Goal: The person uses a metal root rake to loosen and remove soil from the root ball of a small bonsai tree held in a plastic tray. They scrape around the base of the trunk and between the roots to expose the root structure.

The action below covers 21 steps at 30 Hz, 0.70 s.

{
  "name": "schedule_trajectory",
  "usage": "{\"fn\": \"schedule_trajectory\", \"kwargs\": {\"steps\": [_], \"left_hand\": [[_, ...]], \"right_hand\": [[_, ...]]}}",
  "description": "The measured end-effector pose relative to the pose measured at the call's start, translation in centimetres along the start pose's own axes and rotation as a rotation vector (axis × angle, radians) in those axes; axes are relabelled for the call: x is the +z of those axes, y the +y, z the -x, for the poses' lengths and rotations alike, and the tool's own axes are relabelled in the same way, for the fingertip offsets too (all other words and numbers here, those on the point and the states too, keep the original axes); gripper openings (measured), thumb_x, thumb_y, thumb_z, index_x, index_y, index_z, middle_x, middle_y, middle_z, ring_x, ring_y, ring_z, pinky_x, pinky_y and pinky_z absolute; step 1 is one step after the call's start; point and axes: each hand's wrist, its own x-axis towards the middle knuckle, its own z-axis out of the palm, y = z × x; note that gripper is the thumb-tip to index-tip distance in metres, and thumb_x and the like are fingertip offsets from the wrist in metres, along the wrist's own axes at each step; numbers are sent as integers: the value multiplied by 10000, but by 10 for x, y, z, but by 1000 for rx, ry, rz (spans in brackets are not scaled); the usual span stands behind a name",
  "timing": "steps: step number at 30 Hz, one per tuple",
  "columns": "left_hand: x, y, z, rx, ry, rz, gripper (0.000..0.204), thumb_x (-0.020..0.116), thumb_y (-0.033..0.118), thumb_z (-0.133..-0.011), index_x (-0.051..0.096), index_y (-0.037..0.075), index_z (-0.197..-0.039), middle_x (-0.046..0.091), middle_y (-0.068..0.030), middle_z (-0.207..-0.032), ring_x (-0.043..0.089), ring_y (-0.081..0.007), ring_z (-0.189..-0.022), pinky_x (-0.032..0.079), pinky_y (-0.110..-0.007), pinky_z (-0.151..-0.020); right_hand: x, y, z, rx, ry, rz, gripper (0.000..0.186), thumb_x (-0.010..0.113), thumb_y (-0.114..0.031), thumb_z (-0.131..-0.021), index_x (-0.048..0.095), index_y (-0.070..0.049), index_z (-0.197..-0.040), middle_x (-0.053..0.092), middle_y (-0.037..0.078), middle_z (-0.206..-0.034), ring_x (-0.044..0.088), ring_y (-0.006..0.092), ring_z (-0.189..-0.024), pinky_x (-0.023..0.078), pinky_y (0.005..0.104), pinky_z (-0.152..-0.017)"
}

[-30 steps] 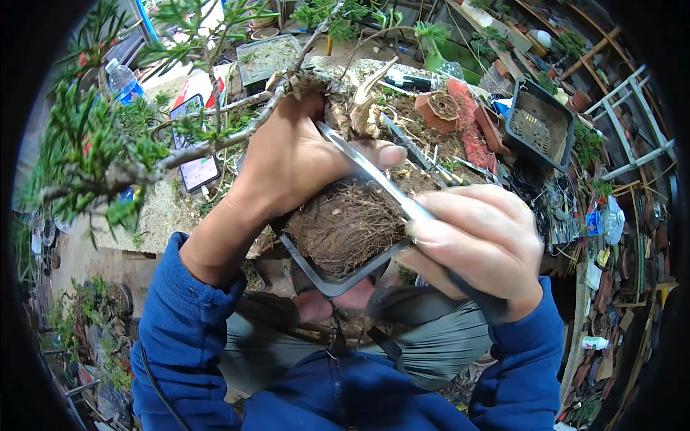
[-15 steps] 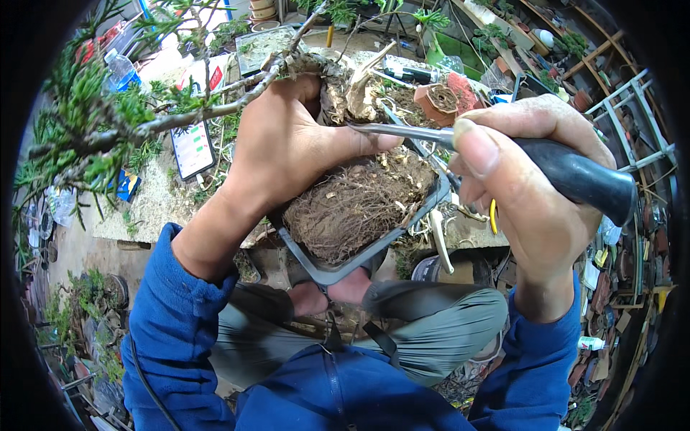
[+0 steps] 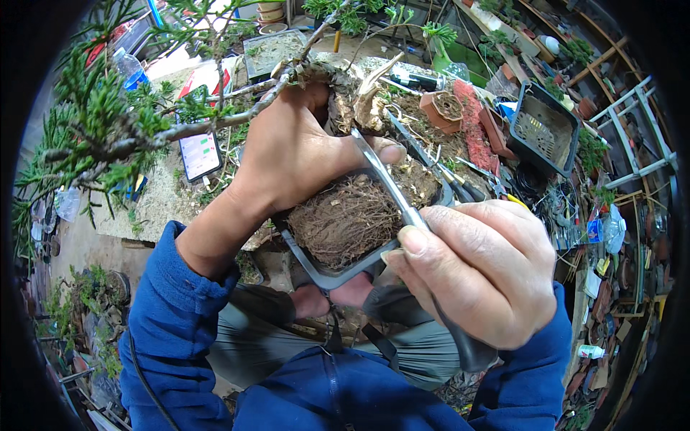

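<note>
right hand (image 3: 481, 266): tool (image 3: 392, 187) partly covered | left hand (image 3: 291, 151): fingers behind trunk (image 3: 341, 109)

A cluttered plant workshop: a tree (image 3: 100, 111) spreads over the left side of the bench (image 3: 154, 215), soil (image 3: 411, 108) and hand tools (image 3: 471, 191) litter its right half, a clay pot (image 3: 438, 117) and black pot (image 3: 540, 133) sit toward the far right corner.

Leafy branch (image 3: 205, 128) bars upper left; open room above black tray (image 3: 559, 149) at right.
</note>
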Motion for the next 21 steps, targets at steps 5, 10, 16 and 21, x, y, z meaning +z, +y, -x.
{"fn": "schedule_trajectory", "kwargs": {"steps": [5, 10, 16, 21], "left_hand": [[0, 3, 0, -85, -21, 15, 595, 957, 431, -705, 766, -2, -1065, 791, -142, -1007, 740, -205, -907, 568, -350, -874], [5, 2, -1, 55, 47, 36, 453, 962, 307, -740, 786, 10, -1035, 797, -79, -929, 723, -145, -834, 579, -320, -802], [-4, -5, -1, -43, -50, -81, 489, 967, 279, -728, 765, -4, -1071, 794, -91, -972, 716, -147, -867, 574, -328, -820], [-8, -10, 1, -57, -112, 214, 592, 981, 173, -702, 716, -55, -1180, 780, -106, -1108, 704, -164, -974, 557, -337, -928]], "right_hand": [[-18, 12, -12, -293, -245, 66, 277, 831, -41, -748, 716, 22, -992, 714, 182, -865, 677, 243, -658, 490, 320, -496], [-9, 38, 15, -282, -54, 48, 331, 860, -104, -792, 715, -46, -1083, 735, 188, -962, 732, 289, -737, 557, 339, -563], [-25, 40, 42, 110, -77, -398, 434, 846, -283, -900, 659, -64, -1225, 750, 193, -1021, 761, 303, -806, 606, 369, -671], [-9, 9, 48, 752, 381, -873, 437, 720, -181, -968, 577, 62, -1301, 738, 241, -985, 750, 275, -765, 625, 358, -676]]}}
